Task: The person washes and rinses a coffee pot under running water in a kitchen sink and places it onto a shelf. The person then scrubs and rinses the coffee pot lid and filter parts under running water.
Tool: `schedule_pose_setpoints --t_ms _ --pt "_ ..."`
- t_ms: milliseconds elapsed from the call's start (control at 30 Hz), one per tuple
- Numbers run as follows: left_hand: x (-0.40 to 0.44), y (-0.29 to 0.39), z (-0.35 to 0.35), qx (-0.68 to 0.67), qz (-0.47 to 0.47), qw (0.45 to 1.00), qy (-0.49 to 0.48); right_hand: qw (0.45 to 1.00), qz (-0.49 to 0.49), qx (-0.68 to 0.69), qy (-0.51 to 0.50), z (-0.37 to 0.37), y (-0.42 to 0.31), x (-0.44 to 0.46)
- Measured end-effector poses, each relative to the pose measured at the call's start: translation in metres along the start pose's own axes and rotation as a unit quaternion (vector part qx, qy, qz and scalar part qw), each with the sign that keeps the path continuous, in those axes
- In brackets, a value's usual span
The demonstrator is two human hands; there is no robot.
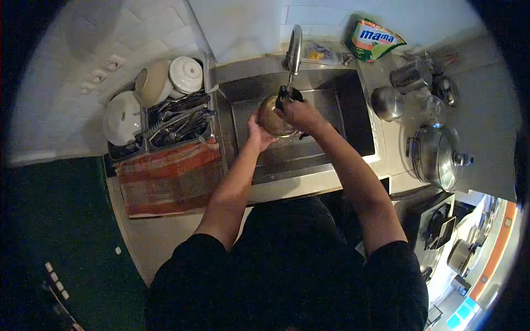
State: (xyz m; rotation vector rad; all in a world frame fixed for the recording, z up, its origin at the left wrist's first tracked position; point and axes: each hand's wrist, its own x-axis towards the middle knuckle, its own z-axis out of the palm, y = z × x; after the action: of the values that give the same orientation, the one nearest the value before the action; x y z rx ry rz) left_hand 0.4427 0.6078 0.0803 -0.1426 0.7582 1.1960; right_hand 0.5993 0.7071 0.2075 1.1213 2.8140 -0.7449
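Note:
Under the faucet [295,52], a round, brownish, shiny vessel [270,118] is held above the sink [276,171]; whether it is a pan, bowl or lid I cannot make out. My left hand [258,135] grips its lower left rim, with the thumb up along the side. Over its upper right part lies my right hand [302,116], fingers closed at a black piece [284,98] that is partly hidden. I cannot tell whether that piece is a handle or a separate thing. Water seems to run from the spout near the right hand.
Left of the sink stands a rack with white bowls [185,75] and cutlery [179,124], above a red striped cloth [165,171]. A green detergent pouch [375,39] leans behind. On the right are a metal bowl [387,103], a steel cup [411,76] and a lidded pot [439,157].

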Motion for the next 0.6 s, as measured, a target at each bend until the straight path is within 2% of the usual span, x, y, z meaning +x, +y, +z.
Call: schedule_pose_setpoints --t_ms 33,133,233,333,367,433,533,600 --pt "-0.008 0.003 0.006 -0.030 -0.004 1.000 -0.004 1.000 -0.022 0.005 0.018 0.000 0.000 0.002" --pt "-0.019 0.002 0.011 -0.078 0.042 0.996 0.016 0.995 0.019 0.091 -0.035 -0.005 0.008 0.012" --pt "-0.040 0.009 0.034 -0.070 -0.005 0.997 -0.024 0.963 0.093 0.247 -0.045 0.001 0.041 0.010" --pt "-0.001 -0.004 -0.002 -0.049 0.082 0.989 -0.111 0.915 0.165 0.368 -0.035 0.022 0.072 -0.002" --pt "-0.013 -0.001 0.013 -0.038 0.071 0.995 -0.051 0.850 0.171 0.493 -0.070 0.005 0.063 -0.016" --pt "-0.038 0.009 0.043 -0.017 0.049 0.996 0.068 0.798 0.159 0.579 -0.053 0.035 0.088 -0.014" --pt "-0.049 0.018 0.055 -0.001 0.044 0.997 0.069 0.707 0.169 0.685 -0.053 0.077 0.103 -0.011" --pt "-0.025 0.020 0.019 0.100 0.067 0.986 0.115 0.658 0.185 0.725 -0.088 0.096 0.110 -0.008"
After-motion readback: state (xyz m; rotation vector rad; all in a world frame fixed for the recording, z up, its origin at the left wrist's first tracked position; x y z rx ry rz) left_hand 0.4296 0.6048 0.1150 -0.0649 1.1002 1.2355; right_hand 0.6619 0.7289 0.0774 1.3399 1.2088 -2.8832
